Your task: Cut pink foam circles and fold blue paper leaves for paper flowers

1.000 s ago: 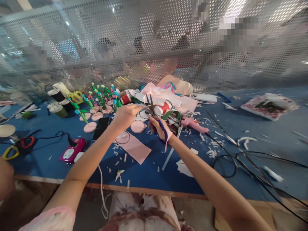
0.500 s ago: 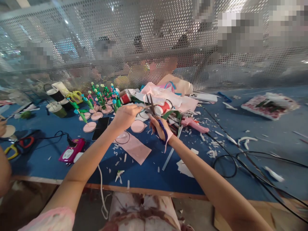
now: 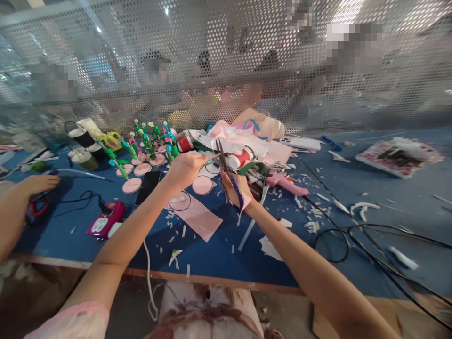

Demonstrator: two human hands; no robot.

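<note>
- Your right hand [image 3: 236,186] is closed around the scissors [image 3: 223,161], with the blue handles in your grip. The blades point up and stand a little apart.
- Your left hand [image 3: 185,167] has its fingertips pinched together on a small thin piece [image 3: 209,161]. It is too small to tell what it is.
- That piece is right beside the blades, above the blue table [image 3: 247,263]. I cannot tell if they touch.
- Pinch the piece softly but firmly, so it will not bend or slip.
- Your left fingers are close to the blades, so tuck the tips back before the blades close.
- Make small, slow snips, and turn the piece instead of twisting your right wrist.
- A pink scrap [image 3: 243,202] hangs by the handles. It could get in your way, so watch it.
- The pink round disc [image 3: 202,185] and the pink sheet [image 3: 203,221] lie just below your hands. Lift your wrists a bit so you don't bump them.
</note>
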